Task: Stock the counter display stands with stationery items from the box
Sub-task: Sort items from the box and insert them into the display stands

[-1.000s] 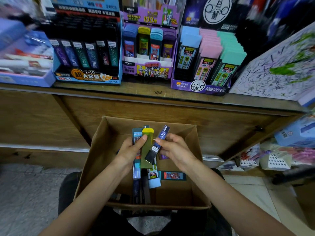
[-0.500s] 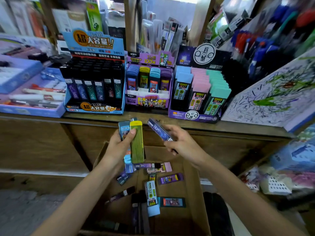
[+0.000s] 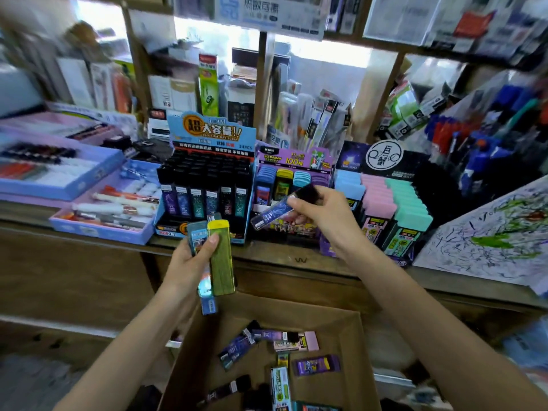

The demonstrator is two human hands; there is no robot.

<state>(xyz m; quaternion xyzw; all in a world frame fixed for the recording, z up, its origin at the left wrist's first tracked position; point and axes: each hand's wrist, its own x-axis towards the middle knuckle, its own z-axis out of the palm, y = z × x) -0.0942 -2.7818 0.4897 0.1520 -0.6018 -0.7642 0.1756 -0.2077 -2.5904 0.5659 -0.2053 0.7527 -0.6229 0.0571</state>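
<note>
My left hand [image 3: 189,262] grips a fanned bunch of lead-refill cases, with a yellow-green case [image 3: 221,258] in front and a teal case [image 3: 198,235] behind it. My right hand [image 3: 323,216] pinches a dark blue black-capped case [image 3: 274,213] and holds it tilted in front of the purple display stand [image 3: 293,179]. To the left stands the blue display stand [image 3: 207,185], filled with black-capped cases. On the right is the pastel stand [image 3: 385,203] of blue, pink and mint cases. The cardboard box [image 3: 350,351] below holds several loose cases [image 3: 296,344].
The wooden counter edge [image 3: 296,262] runs across in front of the stands. Lilac trays of pens [image 3: 106,203] lie at the left. A scribbled test sheet [image 3: 489,235] leans at the right. Shelves of packaged stationery [image 3: 311,114] fill the back.
Both hands have risen out of the box to counter height. My right hand carried the dark blue case up and forward to the purple stand; the view tilted upward.
</note>
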